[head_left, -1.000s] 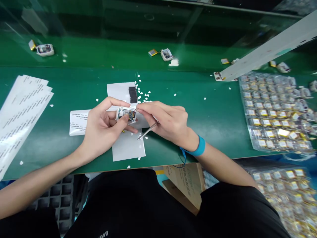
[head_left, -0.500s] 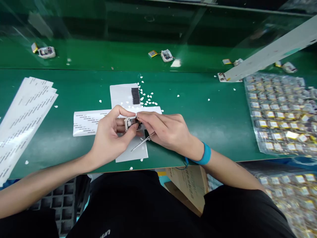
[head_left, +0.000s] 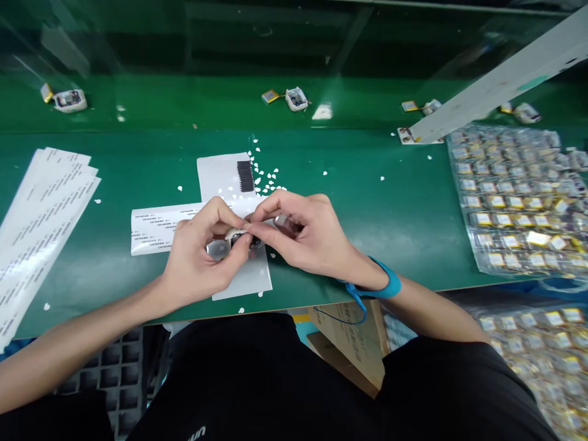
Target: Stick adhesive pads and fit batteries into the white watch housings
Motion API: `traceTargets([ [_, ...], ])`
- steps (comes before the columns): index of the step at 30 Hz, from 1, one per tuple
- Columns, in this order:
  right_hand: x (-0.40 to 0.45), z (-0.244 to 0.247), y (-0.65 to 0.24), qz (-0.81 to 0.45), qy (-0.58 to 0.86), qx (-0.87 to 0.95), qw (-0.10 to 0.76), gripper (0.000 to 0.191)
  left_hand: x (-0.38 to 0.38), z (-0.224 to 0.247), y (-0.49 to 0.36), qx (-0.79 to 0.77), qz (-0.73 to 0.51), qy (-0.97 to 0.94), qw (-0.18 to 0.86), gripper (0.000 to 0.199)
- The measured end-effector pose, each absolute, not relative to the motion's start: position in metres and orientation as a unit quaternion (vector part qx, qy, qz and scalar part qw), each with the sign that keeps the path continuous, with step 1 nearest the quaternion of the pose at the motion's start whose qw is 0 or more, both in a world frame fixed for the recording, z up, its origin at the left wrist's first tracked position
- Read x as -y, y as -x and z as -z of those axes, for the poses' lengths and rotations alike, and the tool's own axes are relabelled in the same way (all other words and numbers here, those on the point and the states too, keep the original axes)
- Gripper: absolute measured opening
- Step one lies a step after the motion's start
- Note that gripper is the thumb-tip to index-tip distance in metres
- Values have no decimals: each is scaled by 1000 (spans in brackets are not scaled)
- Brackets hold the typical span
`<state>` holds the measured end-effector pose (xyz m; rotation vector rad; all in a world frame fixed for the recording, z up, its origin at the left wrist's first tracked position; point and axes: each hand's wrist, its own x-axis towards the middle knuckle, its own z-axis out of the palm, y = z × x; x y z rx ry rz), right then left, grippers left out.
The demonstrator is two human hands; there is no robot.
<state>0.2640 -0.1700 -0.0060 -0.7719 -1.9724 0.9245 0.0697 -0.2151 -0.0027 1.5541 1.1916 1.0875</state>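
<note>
My left hand (head_left: 199,254) is closed round a small white device (head_left: 236,236) with dark electronics inside, its thumb lying across the parts. At the device's right edge, the thumb and forefinger of my right hand (head_left: 305,236) are pinched together; whatever they grip is too small to make out. The tweezers seen earlier are mostly hidden, with something shiny near my right palm. Beneath both hands lie a white sheet (head_left: 245,278) and a printed strip (head_left: 154,229). Black strips (head_left: 245,176) sit on another white sheet behind them.
Printed sheets (head_left: 41,226) lie at the left. Small white stickers dot the green table (head_left: 358,233). Open devices with batteries, one of them a white unit (head_left: 296,98), stand along the back. A clear tray (head_left: 519,202) of devices is right, beside a slanted post (head_left: 496,76).
My right hand has turned, its fingertips now pinched at the device. The tweezers no longer stick out below it. The device has tilted in my left hand, and the view has shifted slightly.
</note>
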Motion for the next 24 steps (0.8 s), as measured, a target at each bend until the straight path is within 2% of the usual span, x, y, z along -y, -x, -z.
traceTargets([
  [5,169,12,-264,-373,318,749,446,24,210,-3,-66,-469,-457,-599,460,23],
  [8,165,10,-265,-406,316,719,466,48,197,-5,-57,-461,-518,-540,478,26],
  [11,158,9,-264,-471,361,680,432,69,180,-3,-46,-510,-542,-525,413,15],
  [13,152,12,-262,-516,404,644,395,75,173,-5,-40,-550,-497,-580,338,7],
  [15,145,17,-260,-561,419,614,364,72,170,-10,-35,-556,-405,-659,305,6],
  [19,137,28,-260,-617,396,603,314,64,171,-15,-30,-546,-186,-743,339,16],
  [22,137,30,-261,-620,380,615,305,62,170,-9,-29,-540,-128,-758,342,23],
  [24,139,28,-262,-611,368,633,300,61,169,-4,-29,-534,-147,-756,349,23],
])
